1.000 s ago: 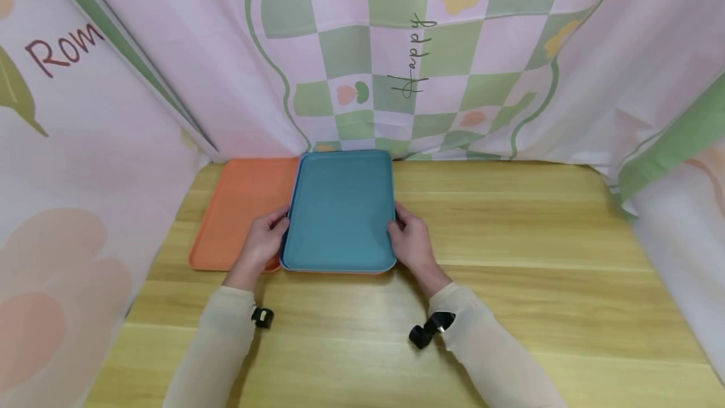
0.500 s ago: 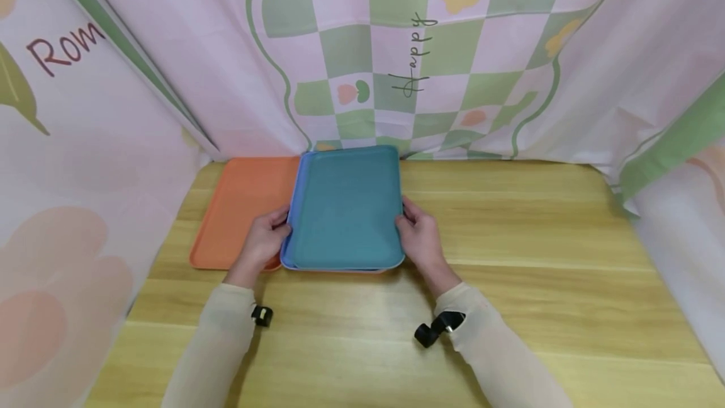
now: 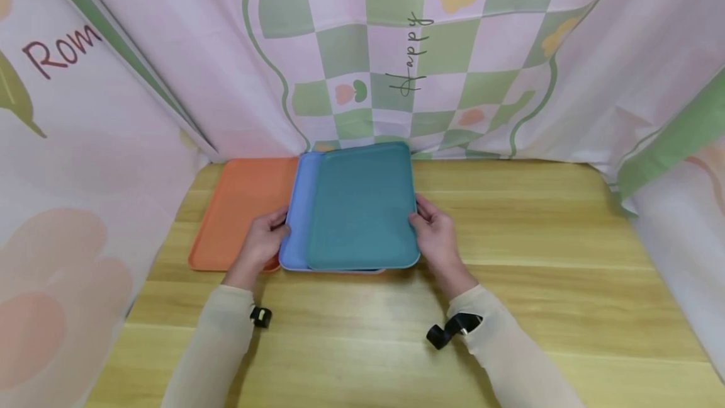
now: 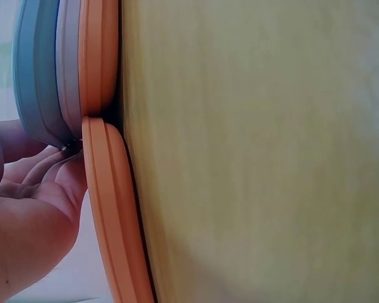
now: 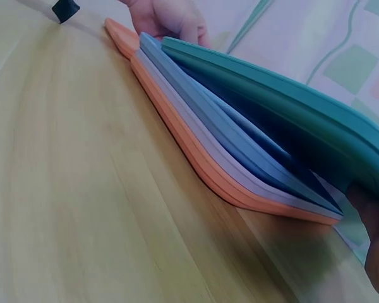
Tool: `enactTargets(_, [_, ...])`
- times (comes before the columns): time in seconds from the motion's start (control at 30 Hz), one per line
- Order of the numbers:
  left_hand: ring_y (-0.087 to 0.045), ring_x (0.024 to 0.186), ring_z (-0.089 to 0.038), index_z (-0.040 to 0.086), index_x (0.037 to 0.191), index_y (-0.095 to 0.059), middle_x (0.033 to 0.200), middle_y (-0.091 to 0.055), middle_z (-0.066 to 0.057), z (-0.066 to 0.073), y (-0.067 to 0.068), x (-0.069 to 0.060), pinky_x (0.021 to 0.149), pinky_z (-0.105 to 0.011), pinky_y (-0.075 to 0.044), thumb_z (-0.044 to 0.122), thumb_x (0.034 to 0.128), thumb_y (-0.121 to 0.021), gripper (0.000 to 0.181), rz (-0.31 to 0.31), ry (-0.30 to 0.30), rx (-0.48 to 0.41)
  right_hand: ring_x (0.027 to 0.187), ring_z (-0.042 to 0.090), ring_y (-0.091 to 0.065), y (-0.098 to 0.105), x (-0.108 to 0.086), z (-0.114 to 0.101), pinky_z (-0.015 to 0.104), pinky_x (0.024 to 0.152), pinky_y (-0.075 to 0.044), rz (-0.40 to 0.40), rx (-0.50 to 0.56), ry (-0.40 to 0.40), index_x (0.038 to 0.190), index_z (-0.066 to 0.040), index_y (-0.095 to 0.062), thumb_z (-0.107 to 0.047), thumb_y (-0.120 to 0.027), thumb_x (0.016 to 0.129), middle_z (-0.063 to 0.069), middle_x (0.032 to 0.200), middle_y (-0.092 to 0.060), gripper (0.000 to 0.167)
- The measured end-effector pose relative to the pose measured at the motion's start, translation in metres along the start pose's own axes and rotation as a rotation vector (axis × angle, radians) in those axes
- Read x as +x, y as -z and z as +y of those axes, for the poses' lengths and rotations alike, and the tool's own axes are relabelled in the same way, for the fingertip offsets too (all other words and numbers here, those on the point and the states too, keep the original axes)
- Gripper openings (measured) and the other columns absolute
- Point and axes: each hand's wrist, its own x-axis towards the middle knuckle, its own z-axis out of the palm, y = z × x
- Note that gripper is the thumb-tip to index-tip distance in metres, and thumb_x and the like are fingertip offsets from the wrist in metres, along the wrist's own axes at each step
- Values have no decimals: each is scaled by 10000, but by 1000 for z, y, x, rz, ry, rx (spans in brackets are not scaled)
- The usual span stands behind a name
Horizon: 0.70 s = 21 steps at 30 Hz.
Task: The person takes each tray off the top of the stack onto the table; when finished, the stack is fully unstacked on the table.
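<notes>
A teal tray [image 3: 362, 206] lies tilted over a blue tray [image 3: 297, 213], its right side raised. My right hand [image 3: 437, 238] grips the teal tray's right edge, thumb on top. At the left edge of the stack, my left hand [image 3: 265, 241] holds the blue tray's rim, with the thumb above and fingers below. In the right wrist view a lavender tray [image 5: 188, 129] and an orange tray [image 5: 224, 189] show under the blue one. A gap opens between teal and blue toward the right. Another orange tray [image 3: 243, 206] lies flat to the left, partly behind my left hand.
The wooden table [image 3: 538, 282] extends to the right and in front of the stack. A patterned curtain [image 3: 396, 80] hangs right behind the trays, and more cloth encloses both sides. Black straps [image 3: 453, 329] with small devices sit on both wrists.
My right hand has drawn the teal tray to the right and raised its right side, uncovering a widening strip of the blue tray. My left hand and the trays below have stayed put.
</notes>
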Motion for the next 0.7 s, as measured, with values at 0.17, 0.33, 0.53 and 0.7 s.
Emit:
enactTargets(0.17, [-455,1547,-382,23,1633,-434,1633,-487,-264,0,0,0,1254,-525,-427,40,1090,-526,551,-7,17,8,1505,267,-524,13,-2,-4,152,1064,-525,12,12,-23,1615,-3,-464,-33,-542,1094,219,1616,-529,528])
enactTargets(0.33, [-454,1549,-380,34,1637,-433,1635,-487,-263,1,0,1,1250,-529,-433,52,1096,-527,550,-19,28,13,1519,251,-506,27,-4,-8,124,1050,-520,22,28,-39,1619,-7,-459,-32,-543,1097,207,1627,-515,529])
enactTargets(0.53, [-456,1546,-384,18,1631,-432,1625,-490,-271,2,0,0,1253,-528,-426,42,1093,-528,548,-19,18,25,1517,255,-508,43,-7,-12,90,989,-536,68,60,-46,1606,3,-477,-21,-549,1094,210,1611,-530,518])
enactTargets(0.7, [-431,1565,-377,33,1644,-412,1648,-469,-257,2,2,-1,1261,-527,-417,57,1098,-526,558,-23,29,33,1464,189,-566,55,-10,-15,85,963,-546,108,72,-42,1588,-1,-506,-9,-574,1081,216,1589,-545,512])
